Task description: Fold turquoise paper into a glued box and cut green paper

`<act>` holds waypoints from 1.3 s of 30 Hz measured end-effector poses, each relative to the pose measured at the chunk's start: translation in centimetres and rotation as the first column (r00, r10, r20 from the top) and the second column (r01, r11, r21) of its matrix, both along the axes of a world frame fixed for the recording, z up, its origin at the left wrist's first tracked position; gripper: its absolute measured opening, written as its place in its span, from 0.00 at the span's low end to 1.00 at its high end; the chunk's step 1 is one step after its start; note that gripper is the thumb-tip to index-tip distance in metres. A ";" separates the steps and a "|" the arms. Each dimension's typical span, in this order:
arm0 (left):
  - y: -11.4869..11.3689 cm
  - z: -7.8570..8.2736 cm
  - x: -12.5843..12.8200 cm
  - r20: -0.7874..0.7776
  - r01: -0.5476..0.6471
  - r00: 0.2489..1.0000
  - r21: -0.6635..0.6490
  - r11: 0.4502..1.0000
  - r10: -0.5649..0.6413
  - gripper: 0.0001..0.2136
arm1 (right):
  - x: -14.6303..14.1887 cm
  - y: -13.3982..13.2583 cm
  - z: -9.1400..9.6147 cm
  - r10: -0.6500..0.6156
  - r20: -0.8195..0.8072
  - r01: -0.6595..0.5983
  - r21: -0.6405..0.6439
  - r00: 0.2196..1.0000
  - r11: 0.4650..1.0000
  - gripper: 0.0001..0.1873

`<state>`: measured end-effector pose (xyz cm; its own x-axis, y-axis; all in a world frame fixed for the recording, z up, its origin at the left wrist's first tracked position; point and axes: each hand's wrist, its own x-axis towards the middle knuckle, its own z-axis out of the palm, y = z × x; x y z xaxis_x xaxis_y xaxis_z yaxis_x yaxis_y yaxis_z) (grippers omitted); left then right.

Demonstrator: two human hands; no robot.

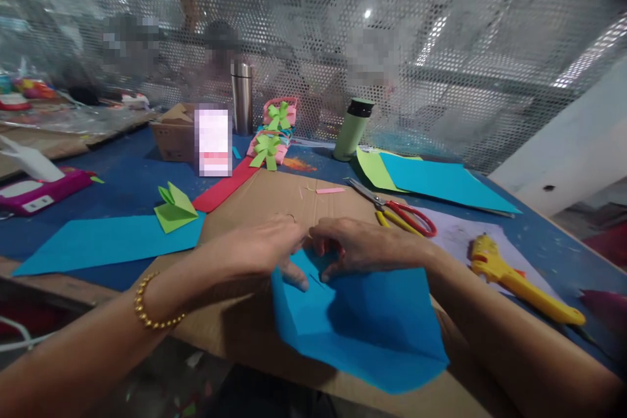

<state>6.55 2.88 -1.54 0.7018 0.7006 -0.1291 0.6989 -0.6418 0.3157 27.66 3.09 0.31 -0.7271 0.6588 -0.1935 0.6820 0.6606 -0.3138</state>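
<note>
A blue paper sheet [362, 320], creased with its near part raised, lies in front of me over brown cardboard [235, 313]. My left hand [272, 245] is closed on the sheet's far edge, thumb on top of the paper and fingers on the far side. Close beside it, my right hand [355, 245] grips the same edge with bent fingers and thumb. The fingertips of both hands almost meet. What lies behind the fingers is hidden. Scissors [386, 202] with red and yellow handles rest just beyond my right hand.
A yellow glue gun [519, 277] lies at right, below stacked blue sheets [441, 179]. At left are a folded green paper [175, 208], a blue strip [112, 241] and a red strip [228, 184]. A green bottle [353, 130], steel flask [242, 98] and pink baskets [279, 114] stand behind.
</note>
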 end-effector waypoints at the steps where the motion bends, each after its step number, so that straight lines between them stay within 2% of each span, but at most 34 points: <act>1: -0.1 0.1 0.1 -0.020 -0.020 1.000 0.025 0.999 0.021 0.27 | 0.0 0.1 0.1 -0.017 0.017 0.017 -0.004 1.000 1.000 0.18; 5: -0.8 0.8 0.6 -0.119 -0.088 0.989 0.043 0.995 0.092 0.27 | -0.1 0.4 0.4 -0.095 0.124 0.101 -0.037 0.988 0.994 0.27; 11: -0.8 1.3 1.0 -0.134 -0.124 0.984 -0.058 0.991 0.115 0.27 | 0.1 1.1 -0.2 -0.110 0.112 0.119 -0.081 0.988 0.990 0.32; 14: -0.6 1.2 1.0 -0.148 -0.134 0.982 -0.088 0.987 0.120 0.28 | 0.1 1.4 -0.5 -0.063 0.100 0.072 -0.095 0.993 0.993 0.30; 19: -0.2 0.9 0.7 -0.068 -0.060 0.996 -0.125 0.990 0.052 0.26 | -0.2 1.4 -0.2 0.035 0.082 -0.029 -0.069 0.996 0.997 0.25; 22: 0.0 0.7 0.7 -0.017 -0.041 0.999 -0.204 0.978 0.038 0.22 | -0.4 1.0 0.2 0.055 0.047 -0.049 -0.125 0.997 0.991 0.21; 25: 0.0 0.4 0.8 0.001 -0.046 0.999 -0.278 0.959 0.048 0.17 | -0.4 0.5 0.5 0.076 0.000 -0.075 -0.172 0.997 0.982 0.16; 30: -0.3 0.4 0.8 0.032 -0.082 0.995 -0.353 0.932 0.099 0.15 | -0.3 0.3 0.4 0.119 -0.062 -0.129 -0.194 0.991 0.973 0.10; 34: -0.9 0.9 1.0 0.061 -0.090 0.991 -0.347 0.933 0.119 0.15 | -0.1 0.6 0.0 0.158 -0.151 -0.193 -0.252 0.976 0.948 0.07; 39: -1.1 1.2 1.3 -0.007 -0.122 0.992 -0.281 0.952 0.125 0.14 | 0.1 0.9 -0.4 0.148 -0.227 -0.217 -0.320 0.963 0.922 0.07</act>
